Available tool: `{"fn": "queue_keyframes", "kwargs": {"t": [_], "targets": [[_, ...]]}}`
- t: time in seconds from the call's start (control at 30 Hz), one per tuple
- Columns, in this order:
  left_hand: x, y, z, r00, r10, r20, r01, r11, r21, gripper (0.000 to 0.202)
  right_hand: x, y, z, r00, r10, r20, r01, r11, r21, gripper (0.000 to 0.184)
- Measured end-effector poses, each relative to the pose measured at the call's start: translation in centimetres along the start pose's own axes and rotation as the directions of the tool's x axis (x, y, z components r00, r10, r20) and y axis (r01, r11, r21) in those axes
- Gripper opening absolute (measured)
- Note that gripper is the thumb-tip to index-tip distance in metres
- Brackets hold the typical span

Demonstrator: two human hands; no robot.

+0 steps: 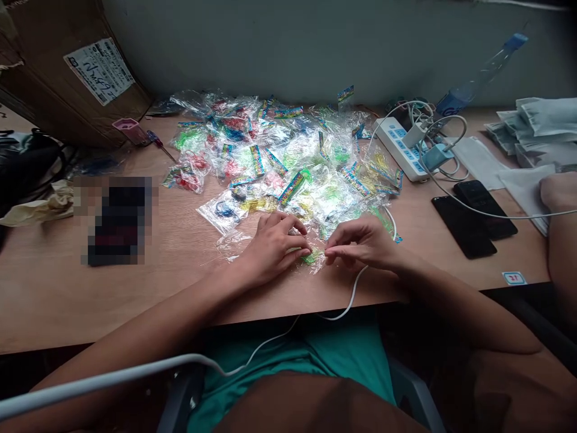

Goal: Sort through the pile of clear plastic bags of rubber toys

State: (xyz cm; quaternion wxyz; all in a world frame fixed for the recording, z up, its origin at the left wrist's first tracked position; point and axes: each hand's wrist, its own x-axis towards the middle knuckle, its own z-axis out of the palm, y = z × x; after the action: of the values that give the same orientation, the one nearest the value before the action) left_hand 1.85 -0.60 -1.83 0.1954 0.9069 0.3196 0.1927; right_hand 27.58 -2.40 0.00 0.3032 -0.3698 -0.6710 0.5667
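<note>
A small clear plastic bag (317, 264) with something bright green (311, 257) in it lies near the table's front edge, between my two hands. My left hand (280, 243) rests on the table with its fingers bent, thumb and fingertips closed at the bag's left side. Thumb and fingers of my right hand (360, 242) pinch together at the right side of the same bag. Just beyond both hands spreads a pile of clear bags (288, 150) with blue printed header cards and red, green, yellow and blue contents. What exactly the bags contain is too small to make out.
A white power strip (401, 147) with plugs and cables stands right of the pile, near a plastic bottle (469, 84). Two black phones (464, 228) lie at the right, close to another person's arm (561, 240). A screwdriver (160, 144) and cardboard box (58, 78) are left.
</note>
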Motion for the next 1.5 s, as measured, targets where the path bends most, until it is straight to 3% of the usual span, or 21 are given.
{"fn": "queue_keyframes", "kwargs": {"t": [0.17,0.57,0.8,0.9,1.0,1.07,1.13,1.27,1.5], "targets": [[-0.2,0.1,-0.8,0.998,0.021,0.058,-0.018,0.999,-0.037,0.016,0.3,0.8,1.3,0.983,-0.176,0.049,0.183,0.934,-0.306,0.01],[0.0,-0.3,-0.7,0.997,0.046,0.066,-0.045,0.999,-0.013,0.017,0.6,2.1,1.3,0.963,-0.259,0.068,0.26,0.846,-0.465,0.017],[0.1,-0.5,-0.6,0.996,0.054,0.067,-0.053,0.998,-0.022,0.015,0.6,2.4,1.4,0.946,-0.283,0.161,0.319,0.712,-0.625,0.018],[0.1,-0.5,-0.7,0.997,0.05,0.058,-0.049,0.999,-0.016,0.017,0.4,1.8,1.2,0.944,-0.292,0.154,0.326,0.75,-0.575,0.014],[0.0,-0.6,-0.7,0.997,0.065,0.05,-0.065,0.998,0.017,0.014,0.3,1.3,1.0,0.936,-0.35,0.043,0.32,0.792,-0.52,0.01],[-0.1,-0.6,-0.7,0.996,0.085,0.033,-0.086,0.996,0.035,0.01,0.3,1.4,0.9,0.913,-0.408,-0.005,0.34,0.767,-0.545,0.009],[-0.1,-0.6,-0.8,0.994,0.107,0.006,-0.107,0.993,0.054,0.007,0.3,1.7,0.9,0.9,-0.436,0.004,0.348,0.713,-0.608,0.01],[-0.3,-0.3,-0.9,0.987,0.157,-0.031,-0.152,0.98,0.131,0.013,0.1,2.4,1.0,0.927,-0.361,0.101,0.315,0.606,-0.731,0.016],[-0.4,0.6,-0.5,0.956,0.276,-0.103,-0.217,0.896,0.388,0.025,-0.1,2.8,1.2,0.925,-0.363,0.116,0.305,0.523,-0.796,0.019]]}}
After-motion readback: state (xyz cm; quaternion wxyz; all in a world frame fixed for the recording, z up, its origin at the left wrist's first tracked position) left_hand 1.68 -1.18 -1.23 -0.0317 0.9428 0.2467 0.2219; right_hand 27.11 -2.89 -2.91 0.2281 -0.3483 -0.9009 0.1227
